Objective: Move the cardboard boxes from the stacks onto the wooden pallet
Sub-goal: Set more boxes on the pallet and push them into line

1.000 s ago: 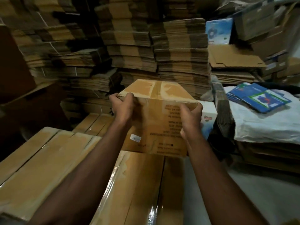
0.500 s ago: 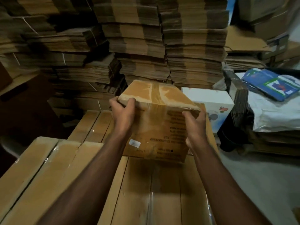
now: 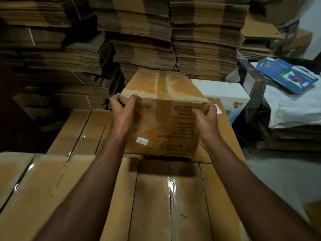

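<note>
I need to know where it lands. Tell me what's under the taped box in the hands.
The taped box, held by the left hand and right hand, sits over a layer of sealed cartons. Whether it touches them is unclear; no pallet shows.

Held box (image 3: 165, 119) – brown corrugated cardboard, matt, slightly scuffed, sealed with glossy clear tape down the top; small white paper sticker (image 3: 142, 141) on its side. Boxes underneath (image 3: 52, 185) – same tan cardboard, tape strips shiny and catching light. Flattened stacks behind (image 3: 139, 40) – raw corrugated board, rough layered edges, dull. White carton (image 3: 224, 91) – smooth coated card. Blue booklets (image 3: 286, 75) – glossy printed paper. White wrap (image 3: 295, 108) under them – crinkled, faint sheen, plastic or cloth unclear.
</note>
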### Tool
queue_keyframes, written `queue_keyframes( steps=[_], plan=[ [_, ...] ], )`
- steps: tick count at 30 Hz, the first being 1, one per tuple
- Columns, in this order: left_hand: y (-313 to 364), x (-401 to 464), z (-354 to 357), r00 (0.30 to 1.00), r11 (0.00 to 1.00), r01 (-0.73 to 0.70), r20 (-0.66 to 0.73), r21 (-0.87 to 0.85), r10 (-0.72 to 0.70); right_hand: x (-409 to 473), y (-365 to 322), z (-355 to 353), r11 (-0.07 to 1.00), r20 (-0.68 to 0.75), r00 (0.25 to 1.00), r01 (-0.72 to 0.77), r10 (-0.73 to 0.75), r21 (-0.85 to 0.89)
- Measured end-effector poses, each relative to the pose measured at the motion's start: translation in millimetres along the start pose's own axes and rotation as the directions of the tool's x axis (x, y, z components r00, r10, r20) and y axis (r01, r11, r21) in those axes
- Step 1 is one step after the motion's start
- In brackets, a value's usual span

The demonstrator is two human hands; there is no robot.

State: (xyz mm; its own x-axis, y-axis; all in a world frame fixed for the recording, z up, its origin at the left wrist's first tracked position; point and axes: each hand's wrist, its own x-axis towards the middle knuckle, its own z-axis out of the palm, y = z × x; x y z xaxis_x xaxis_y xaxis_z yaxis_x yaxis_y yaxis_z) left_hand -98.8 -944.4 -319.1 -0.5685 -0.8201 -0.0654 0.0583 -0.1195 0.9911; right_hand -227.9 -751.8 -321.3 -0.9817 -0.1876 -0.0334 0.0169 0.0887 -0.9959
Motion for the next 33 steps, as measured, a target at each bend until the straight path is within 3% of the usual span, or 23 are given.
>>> queue_keyframes(
  steps=[5,10,17,24,30,33],
  plan=[
    [-36.4,37.7,-4.4,0.998,1.0,0.007,0.07,-0.022,-0.006,27.8,34.4,13.2,0.999,0.017,0.999,0.036,-0.036,0.005],
    [-84.8,54.1,-4.3,0.999,0.995,0.047,0.026,-0.086,-0.044,54.5,72.4,21.6,0.997,0.082,0.995,0.065,-0.063,-0.031],
    [-153.8,64.0,-2.6,0.988,0.986,0.144,0.07,-0.084,-0.138,66.8,137.3,22.4,0.992,0.086,0.996,0.02,-0.01,-0.121],
    [-187.2,54.7,-1.4,0.973,0.975,0.221,0.058,0.015,-0.222,57.0,194.6,3.9,0.98,0.033,0.993,-0.106,0.113,-0.166],
    [-204.2,42.5,-9.7,0.967,0.962,0.251,0.024,0.109,-0.255,38.3,202.1,-3.5,0.934,-0.016,0.99,-0.137,0.139,-0.33],
    [-209.6,36.3,-19.1,0.972,0.941,0.206,0.053,0.269,-0.228,33.3,212.8,-10.7,0.899,-0.042,0.991,-0.13,0.123,-0.417]
  ],
)
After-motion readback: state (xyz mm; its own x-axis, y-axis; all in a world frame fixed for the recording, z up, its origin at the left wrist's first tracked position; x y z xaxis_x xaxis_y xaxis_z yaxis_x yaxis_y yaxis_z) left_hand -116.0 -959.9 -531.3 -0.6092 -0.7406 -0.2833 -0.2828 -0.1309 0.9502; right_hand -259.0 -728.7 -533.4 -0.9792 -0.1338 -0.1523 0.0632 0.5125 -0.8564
